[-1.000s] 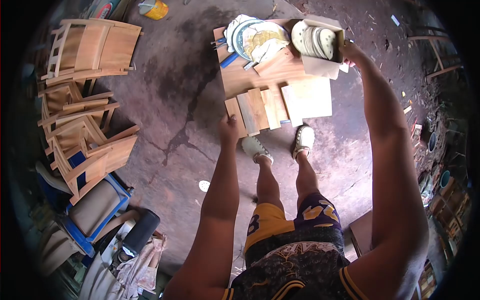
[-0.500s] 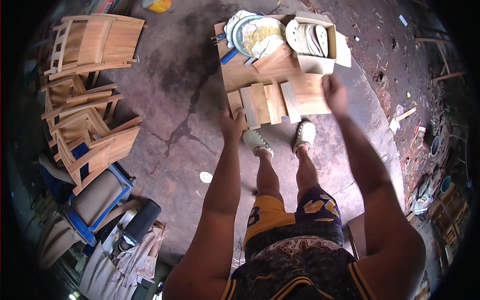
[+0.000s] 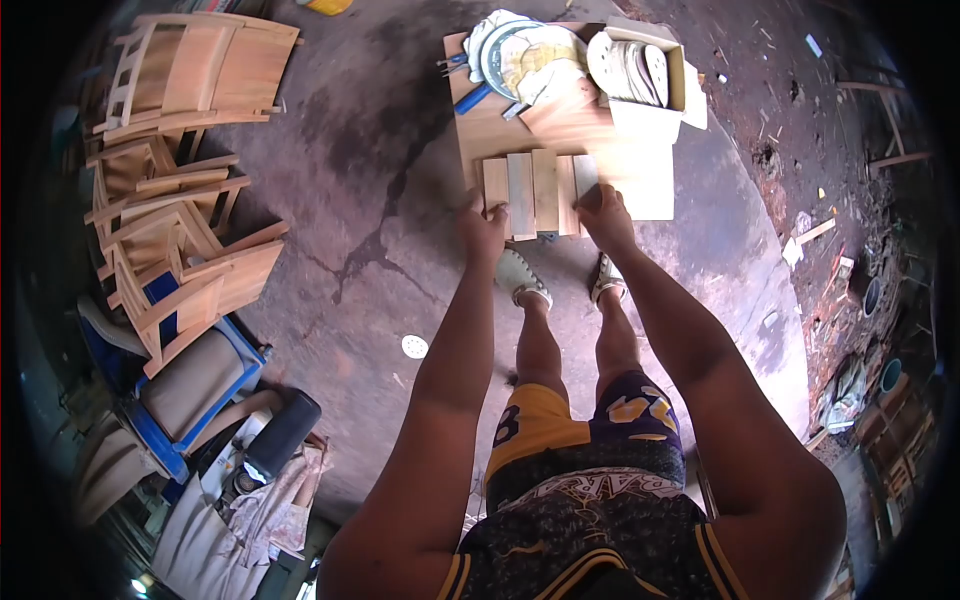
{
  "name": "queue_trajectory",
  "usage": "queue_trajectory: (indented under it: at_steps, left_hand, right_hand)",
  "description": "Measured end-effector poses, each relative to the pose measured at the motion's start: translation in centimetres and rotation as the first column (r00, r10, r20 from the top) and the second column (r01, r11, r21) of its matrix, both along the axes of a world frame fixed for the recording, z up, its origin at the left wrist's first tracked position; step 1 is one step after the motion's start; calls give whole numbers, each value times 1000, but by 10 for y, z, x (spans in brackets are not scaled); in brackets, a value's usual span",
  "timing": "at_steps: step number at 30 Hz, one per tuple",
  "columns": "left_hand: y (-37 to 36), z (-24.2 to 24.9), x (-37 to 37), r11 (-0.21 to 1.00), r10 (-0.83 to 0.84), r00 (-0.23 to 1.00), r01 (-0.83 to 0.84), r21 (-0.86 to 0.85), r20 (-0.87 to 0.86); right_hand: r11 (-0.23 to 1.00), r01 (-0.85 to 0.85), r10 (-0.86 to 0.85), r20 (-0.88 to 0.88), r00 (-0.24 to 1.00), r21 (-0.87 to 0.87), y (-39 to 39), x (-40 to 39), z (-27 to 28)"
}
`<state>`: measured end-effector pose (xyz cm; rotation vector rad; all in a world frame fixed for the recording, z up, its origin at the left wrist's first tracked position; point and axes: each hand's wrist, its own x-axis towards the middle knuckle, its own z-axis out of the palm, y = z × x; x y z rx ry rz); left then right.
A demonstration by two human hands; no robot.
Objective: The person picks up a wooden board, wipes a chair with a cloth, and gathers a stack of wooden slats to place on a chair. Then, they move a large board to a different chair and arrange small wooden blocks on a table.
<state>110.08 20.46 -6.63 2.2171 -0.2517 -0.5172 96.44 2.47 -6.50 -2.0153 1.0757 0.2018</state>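
Note:
Several short wooden slats (image 3: 545,190) lie side by side, touching, near the front edge of a wooden board (image 3: 650,190). My left hand (image 3: 485,228) grips the lower part of the leftmost slat (image 3: 495,183). At the other end of the row, my right hand (image 3: 606,216) has its fingers closed on the greyish rightmost slat (image 3: 585,175). Behind the slats, a flat wooden piece (image 3: 570,122) rests on the board. An open box (image 3: 645,120) of round discs (image 3: 640,72) stands at the back right, beside cloths (image 3: 540,62) and a blue-handled tool (image 3: 473,98).
Stacked wooden frames (image 3: 190,75) stand at the left, above a blue-edged chair (image 3: 195,385) and a dark cylinder (image 3: 283,437). A white disc (image 3: 414,347) lies on the concrete floor. Debris and a small bucket (image 3: 890,375) are at the right.
My right hand has come down and left onto the rightmost slat. The slats, spread and tilted before, now lie straighter and closer together. My left hand stays at the left end.

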Motion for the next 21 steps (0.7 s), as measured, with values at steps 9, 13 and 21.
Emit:
queue_trajectory:
  at_steps: [9, 13, 21]
  left_hand:
    - [4, 17, 1, 962, -7, 995, 33, 270, -97]
    - [7, -7, -1, 997, 38, 997, -42, 58, 65]
    - [19, -20, 3, 997, 55, 998, -54, 48, -16]
  right_hand:
    - [952, 5, -4, 6, 1000, -305, 15, 14, 17]
    - [992, -56, 75, 172, 982, -113, 42, 36, 26]
    - [995, -38, 52, 163, 985, -92, 60, 55, -8]
